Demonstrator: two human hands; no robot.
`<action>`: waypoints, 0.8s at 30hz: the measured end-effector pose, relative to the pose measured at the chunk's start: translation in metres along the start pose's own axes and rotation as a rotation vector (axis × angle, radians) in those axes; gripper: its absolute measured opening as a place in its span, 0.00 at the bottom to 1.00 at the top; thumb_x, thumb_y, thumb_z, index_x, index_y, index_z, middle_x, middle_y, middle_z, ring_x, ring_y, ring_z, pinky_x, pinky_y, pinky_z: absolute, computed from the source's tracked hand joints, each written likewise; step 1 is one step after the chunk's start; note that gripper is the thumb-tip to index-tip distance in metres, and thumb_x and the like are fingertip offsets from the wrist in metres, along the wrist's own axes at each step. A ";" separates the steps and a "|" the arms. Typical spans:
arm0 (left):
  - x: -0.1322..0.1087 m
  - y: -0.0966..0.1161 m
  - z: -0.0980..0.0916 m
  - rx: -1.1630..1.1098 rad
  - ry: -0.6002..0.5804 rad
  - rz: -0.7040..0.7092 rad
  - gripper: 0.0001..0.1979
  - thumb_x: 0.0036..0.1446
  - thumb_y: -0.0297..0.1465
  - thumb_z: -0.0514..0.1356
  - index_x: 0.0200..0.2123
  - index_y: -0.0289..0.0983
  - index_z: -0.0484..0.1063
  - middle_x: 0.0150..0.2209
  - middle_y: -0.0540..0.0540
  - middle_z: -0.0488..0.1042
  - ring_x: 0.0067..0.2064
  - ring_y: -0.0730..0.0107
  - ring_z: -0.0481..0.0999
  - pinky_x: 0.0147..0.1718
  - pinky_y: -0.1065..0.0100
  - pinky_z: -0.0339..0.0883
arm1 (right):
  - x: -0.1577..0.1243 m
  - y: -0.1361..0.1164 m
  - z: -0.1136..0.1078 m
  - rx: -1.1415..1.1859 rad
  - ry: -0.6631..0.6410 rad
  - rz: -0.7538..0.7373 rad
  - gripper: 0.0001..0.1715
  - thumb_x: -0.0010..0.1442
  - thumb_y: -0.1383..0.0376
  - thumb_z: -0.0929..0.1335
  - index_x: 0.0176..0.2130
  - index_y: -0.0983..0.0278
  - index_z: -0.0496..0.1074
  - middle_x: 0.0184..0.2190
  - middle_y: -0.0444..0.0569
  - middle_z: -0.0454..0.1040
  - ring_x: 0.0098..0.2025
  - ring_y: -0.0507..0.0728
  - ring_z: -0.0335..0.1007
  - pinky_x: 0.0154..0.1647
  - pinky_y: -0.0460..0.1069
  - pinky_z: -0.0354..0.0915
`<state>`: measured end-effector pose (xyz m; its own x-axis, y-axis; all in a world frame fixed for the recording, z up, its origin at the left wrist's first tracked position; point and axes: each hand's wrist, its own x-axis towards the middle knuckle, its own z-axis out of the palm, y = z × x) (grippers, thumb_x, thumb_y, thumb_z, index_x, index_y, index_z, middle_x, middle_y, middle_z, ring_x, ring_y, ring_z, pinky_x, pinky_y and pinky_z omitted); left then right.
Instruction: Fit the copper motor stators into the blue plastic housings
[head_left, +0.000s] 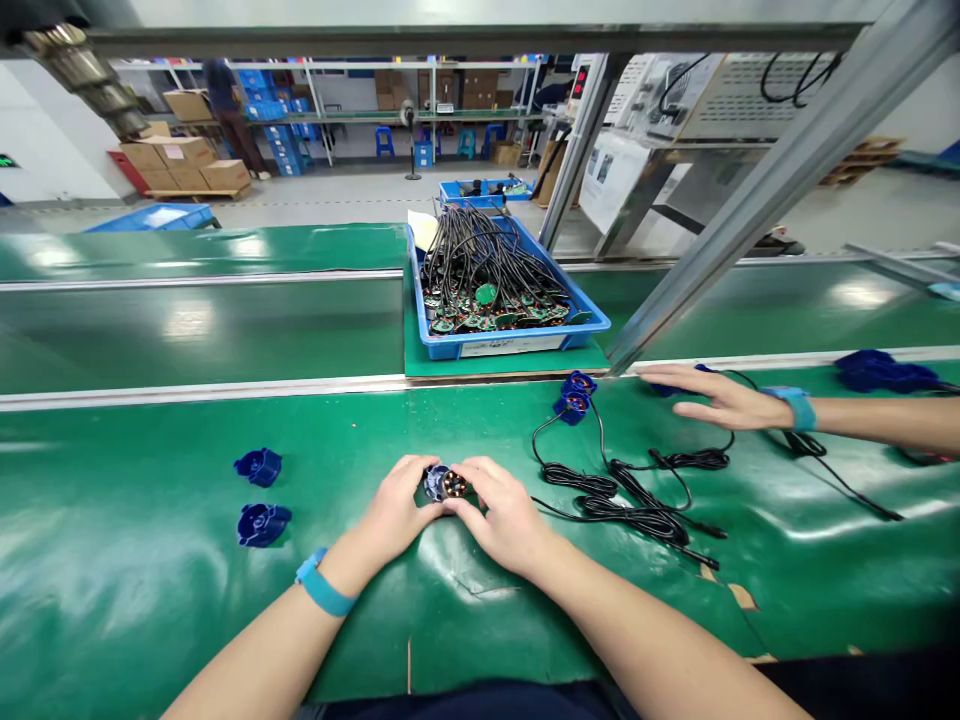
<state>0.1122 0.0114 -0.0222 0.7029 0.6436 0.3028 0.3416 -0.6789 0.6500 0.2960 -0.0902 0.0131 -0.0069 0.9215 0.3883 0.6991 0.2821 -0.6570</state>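
Observation:
My left hand is closed around a small blue plastic housing just above the green bench mat. My right hand pinches a small round circuit board with orange-copper spots, tilted against the housing; whether it sits inside I cannot tell. A black cable seems to run out under my right hand toward the coiled black cables. Left of my hands lie two blue housings, an upper one and a lower one. Two more housings with wiring inside stand beyond my right hand.
A blue tray heaped with cabled circuit boards stands at the back middle. A co-worker's hand reaches in from the right over a blue part. Metal posts rise behind the bench. More blue housings lie far right.

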 end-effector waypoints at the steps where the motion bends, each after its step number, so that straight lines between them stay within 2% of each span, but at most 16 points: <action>1: -0.001 0.001 0.002 0.013 0.007 0.024 0.27 0.58 0.36 0.67 0.58 0.40 0.63 0.51 0.42 0.73 0.53 0.60 0.73 0.54 0.55 0.72 | 0.000 0.000 0.001 -0.009 -0.006 0.017 0.18 0.65 0.63 0.69 0.55 0.62 0.70 0.45 0.52 0.72 0.44 0.58 0.70 0.47 0.56 0.71; 5: -0.004 0.006 0.007 0.039 0.000 0.113 0.31 0.62 0.31 0.63 0.64 0.40 0.55 0.56 0.38 0.69 0.58 0.59 0.70 0.58 0.53 0.69 | 0.000 0.001 0.004 -0.041 -0.028 0.083 0.21 0.65 0.64 0.69 0.57 0.60 0.70 0.43 0.51 0.70 0.44 0.59 0.69 0.48 0.55 0.71; 13: -0.005 0.006 0.008 0.006 0.005 0.076 0.34 0.60 0.31 0.65 0.65 0.42 0.53 0.58 0.39 0.70 0.60 0.58 0.70 0.60 0.51 0.69 | 0.004 -0.002 0.000 -0.009 -0.110 0.187 0.24 0.63 0.66 0.71 0.58 0.57 0.72 0.43 0.50 0.69 0.44 0.57 0.69 0.49 0.54 0.70; 17: -0.006 0.008 0.008 -0.011 -0.010 0.041 0.35 0.59 0.29 0.65 0.66 0.43 0.52 0.58 0.39 0.70 0.61 0.58 0.70 0.60 0.50 0.69 | 0.004 -0.004 -0.005 -0.023 -0.148 0.167 0.22 0.65 0.65 0.69 0.58 0.59 0.72 0.45 0.51 0.70 0.47 0.58 0.69 0.51 0.56 0.69; 20: -0.006 0.008 0.009 0.014 -0.017 0.063 0.35 0.59 0.27 0.63 0.66 0.43 0.52 0.59 0.39 0.69 0.61 0.59 0.70 0.61 0.51 0.68 | 0.004 -0.005 -0.005 -0.081 -0.164 0.184 0.20 0.65 0.65 0.68 0.57 0.61 0.73 0.46 0.53 0.72 0.46 0.60 0.70 0.50 0.57 0.69; 24: -0.007 0.006 0.009 0.078 0.016 0.119 0.33 0.62 0.31 0.62 0.66 0.41 0.52 0.58 0.38 0.70 0.61 0.58 0.71 0.60 0.51 0.69 | 0.004 -0.006 0.001 -0.166 -0.163 0.212 0.19 0.67 0.60 0.67 0.56 0.61 0.74 0.47 0.54 0.73 0.47 0.61 0.72 0.51 0.57 0.68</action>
<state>0.1148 -0.0002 -0.0266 0.7314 0.5620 0.3863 0.3043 -0.7759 0.5526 0.2907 -0.0882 0.0176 0.0461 0.9896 0.1361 0.8044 0.0440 -0.5924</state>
